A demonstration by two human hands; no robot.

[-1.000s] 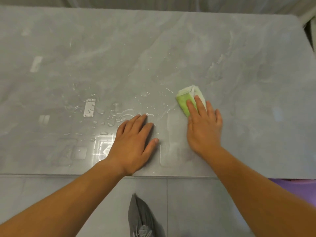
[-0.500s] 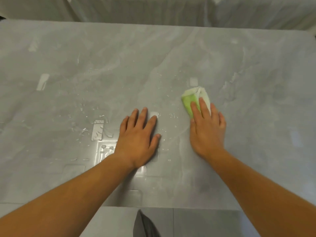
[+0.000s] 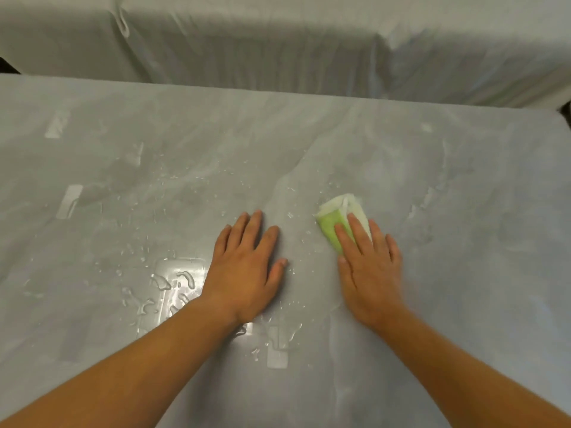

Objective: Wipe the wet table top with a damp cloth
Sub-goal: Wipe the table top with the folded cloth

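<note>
While the right hand presses the cloth against the table top, the left hand rests to the left of it, palm down, fingers straight and a little spread. It holds nothing. The right hand is also flat: its fingers lie straight on top of the folded green and white cloth and do not curl around it. The cloth lies near the middle of the table, a little to the right, and its far end shows beyond the fingertips.

The work seems only partly done. On the right side the surface looks dull, with thin streaks, so I judge that part needs little more. On the near left a puddle shines just beside the left wrist, and small drops lie between the two hands and farther left. These wet places are left to wipe.
</note>
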